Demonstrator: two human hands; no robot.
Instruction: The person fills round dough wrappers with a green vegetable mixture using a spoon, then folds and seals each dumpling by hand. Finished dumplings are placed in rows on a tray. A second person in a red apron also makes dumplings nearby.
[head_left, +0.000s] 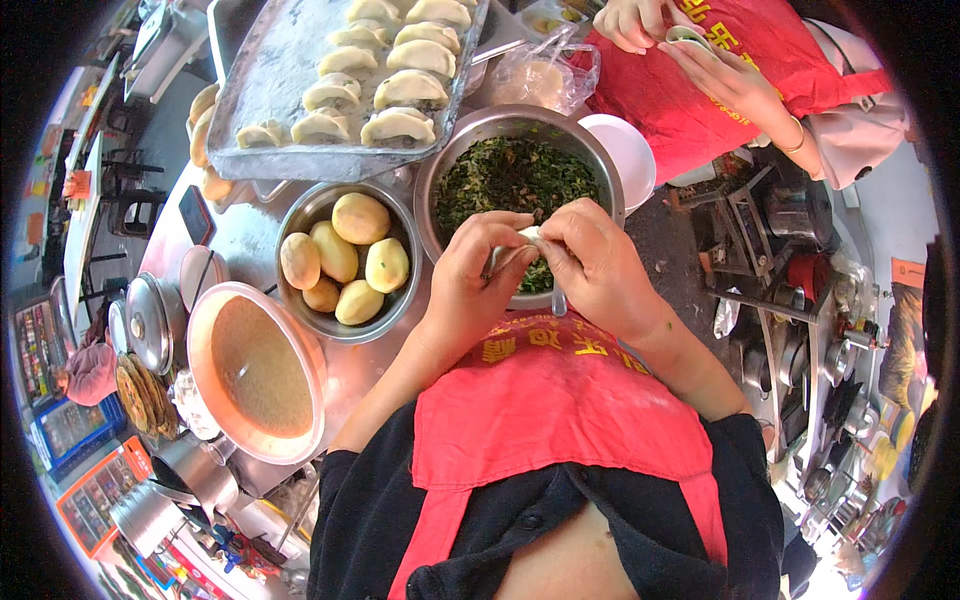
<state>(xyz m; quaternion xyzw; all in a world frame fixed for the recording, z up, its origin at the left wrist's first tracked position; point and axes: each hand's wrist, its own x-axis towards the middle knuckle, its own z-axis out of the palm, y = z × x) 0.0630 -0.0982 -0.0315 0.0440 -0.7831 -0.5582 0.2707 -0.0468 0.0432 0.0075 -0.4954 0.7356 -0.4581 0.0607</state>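
Between my two hands is a folded dumpling (529, 234), its dough edge pinched by the fingers and most of it hidden behind them. My left hand (484, 259) supports one side, and my right hand (589, 244) presses the other with thumb and forefinger. Both are above the near rim of a steel bowl (616, 202) of chopped green filling (517, 169). A spoon handle (559, 298) shows below my right hand. Beyond the bowl to the left, a floured metal tray (277, 67) carries rows of shaped dumplings (399, 126).
A steel bowl (412, 300) of peeled potatoes (337, 251) and a pink basin (321, 397) of cloudy liquid stand at left. A phone (196, 215) lies behind them. Across the table, a co-worker's hands (697, 60) hold a filled wrapper. A white bowl (626, 161) sits beside the filling.
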